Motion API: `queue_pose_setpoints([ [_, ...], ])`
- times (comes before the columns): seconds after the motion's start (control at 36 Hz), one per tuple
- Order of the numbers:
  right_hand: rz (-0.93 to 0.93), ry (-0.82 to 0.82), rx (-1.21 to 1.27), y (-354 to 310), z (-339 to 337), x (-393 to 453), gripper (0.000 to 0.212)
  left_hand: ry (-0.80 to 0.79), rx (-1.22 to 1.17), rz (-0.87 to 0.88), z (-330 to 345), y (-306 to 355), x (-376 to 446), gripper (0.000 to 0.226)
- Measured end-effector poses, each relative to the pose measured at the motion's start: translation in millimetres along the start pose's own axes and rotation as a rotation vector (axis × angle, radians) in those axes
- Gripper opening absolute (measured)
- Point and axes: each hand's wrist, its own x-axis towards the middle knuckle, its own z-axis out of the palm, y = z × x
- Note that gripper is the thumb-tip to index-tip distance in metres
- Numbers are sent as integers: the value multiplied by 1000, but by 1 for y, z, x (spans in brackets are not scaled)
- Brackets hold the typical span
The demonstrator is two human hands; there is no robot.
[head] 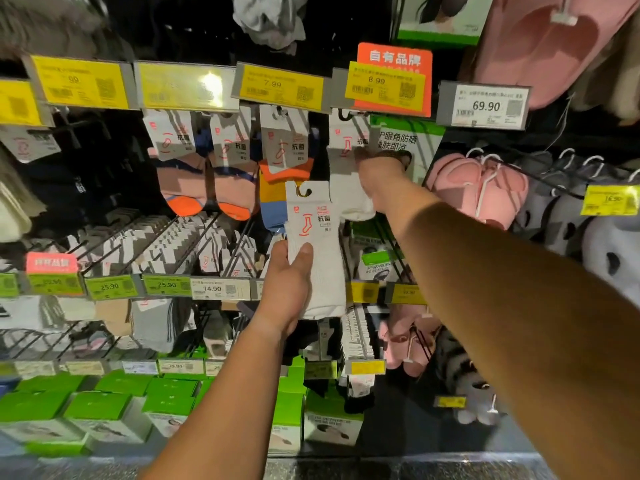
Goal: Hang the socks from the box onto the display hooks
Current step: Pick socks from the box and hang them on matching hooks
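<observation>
My left hand [289, 271] grips a pack of white socks [317, 251] by its lower half, holding it upright in front of the rack; its white card hanger points up and is free of any hook. My right hand [377, 174] reaches up and holds a second pack of white socks [348, 157], which hangs on the display hook [343, 114] under the 8.99 price tag [384, 81]. The fingers are partly hidden behind that pack. The box is out of view.
Coloured sock packs [284, 147] hang on hooks to the left under yellow price tags. Pink slippers [478, 188] and grey plush slippers hang at the right. Lower hooks hold several more sock packs, and green boxes [104, 407] fill the bottom shelf.
</observation>
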Motion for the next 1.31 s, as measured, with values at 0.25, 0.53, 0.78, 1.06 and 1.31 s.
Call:
queue_pose_setpoints([
  [0.25,38,-44,25,9,12,33,43,39,37,12,-14,1,0,22],
  [0.53,-156,121,443,68,37,-75,42,-60,-70,4,9,6,5,20],
  [0.78,-30,-7,624,88,46,-77,40,-115,-186,-41,27,7,10,30],
  [1.06,-140,116,467,71,23,-88,32,73,-1,0,19,6,14,21],
  [1.31,-270,95,593,36,-15,-94,15,70,-17,47,13,8,12,20],
])
